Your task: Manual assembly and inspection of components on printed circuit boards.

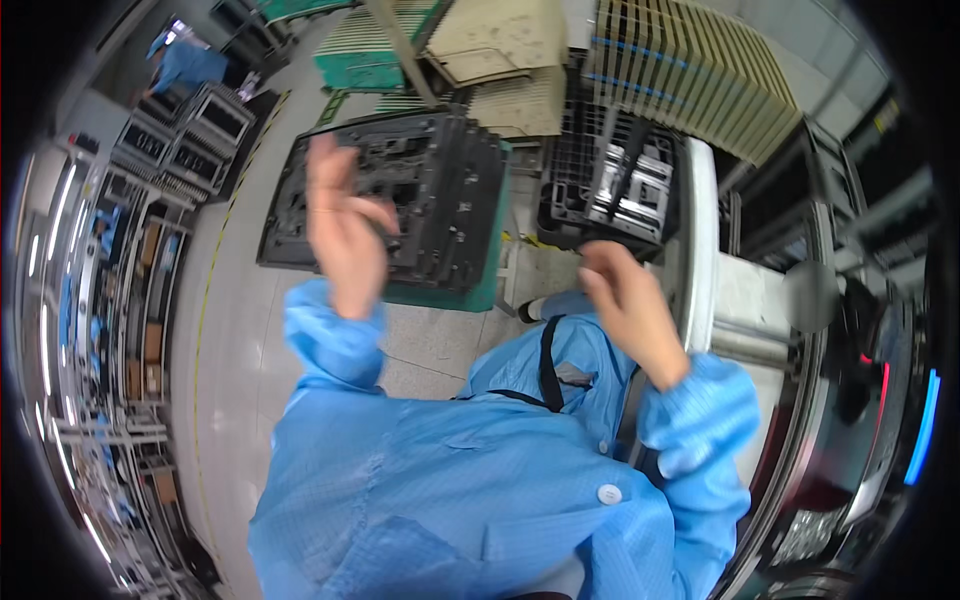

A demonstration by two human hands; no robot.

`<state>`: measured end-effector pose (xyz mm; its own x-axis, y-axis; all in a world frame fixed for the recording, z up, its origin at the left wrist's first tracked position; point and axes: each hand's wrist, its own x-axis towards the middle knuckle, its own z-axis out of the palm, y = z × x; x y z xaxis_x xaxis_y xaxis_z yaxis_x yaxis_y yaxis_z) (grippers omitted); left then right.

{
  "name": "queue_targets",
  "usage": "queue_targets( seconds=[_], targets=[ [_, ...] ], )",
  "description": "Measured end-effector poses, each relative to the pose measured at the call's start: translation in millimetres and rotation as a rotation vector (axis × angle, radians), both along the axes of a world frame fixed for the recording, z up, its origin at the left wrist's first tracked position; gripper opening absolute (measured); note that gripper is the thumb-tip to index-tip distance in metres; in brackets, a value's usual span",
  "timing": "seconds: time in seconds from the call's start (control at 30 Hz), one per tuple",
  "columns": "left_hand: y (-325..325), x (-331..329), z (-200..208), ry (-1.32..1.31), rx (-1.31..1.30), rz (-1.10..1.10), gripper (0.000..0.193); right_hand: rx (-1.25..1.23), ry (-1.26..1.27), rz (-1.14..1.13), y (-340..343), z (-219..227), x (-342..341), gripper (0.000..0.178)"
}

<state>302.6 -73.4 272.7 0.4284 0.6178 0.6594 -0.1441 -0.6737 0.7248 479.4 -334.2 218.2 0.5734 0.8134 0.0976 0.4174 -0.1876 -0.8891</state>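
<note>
My left hand point(347, 240) is raised over a stack of black plastic trays point(410, 190), slightly smeared by motion. Its fingers reach forward with the thumb apart, and nothing is in it. My right hand point(637, 310) hovers to the right, just nearer to me than a black crate point(565, 205) that has shiny metal-looking parts point(640, 195) on top. The fingers of this hand are loosely bent, the thumb stands apart, and no object shows between them. Under the black trays lies a green surface point(455, 295).
Slotted beige racks point(690, 70) stand at the far right, with cream point(500, 40) and green racks point(360, 60) beside them. A white-edged bench point(703, 240) runs along my right. Shelving point(130, 320) lines the left. A person in blue point(188, 65) is at the far left.
</note>
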Motion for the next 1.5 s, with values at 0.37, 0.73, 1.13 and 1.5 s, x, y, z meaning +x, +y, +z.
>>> queue_targets(
  seconds=[0.37, 0.73, 1.13, 1.5],
  targets=[
    [266.8, -189.3, -34.5, 1.233, -0.27, 0.841, 0.084, 0.119, -0.04, 0.088, 215.5, -42.4, -66.9, 0.062],
    [242.9, -209.8, 4.5, 0.598, -0.982, 0.523, 0.059, 0.28, 0.557, 0.177, 194.6, -19.2, -70.3, 0.065],
    [155.7, -127.7, 124.5, 0.564, -0.959, -0.648, 0.021, 0.703, 0.461, -0.707, 10.6, 103.5, -267.3, 0.071],
    [-161.5, 81.0, 70.3, 1.415, -0.299, -1.127, 0.027, 0.826, 0.426, -1.688, -136.0, 59.7, -422.2, 0.072]
  ],
)
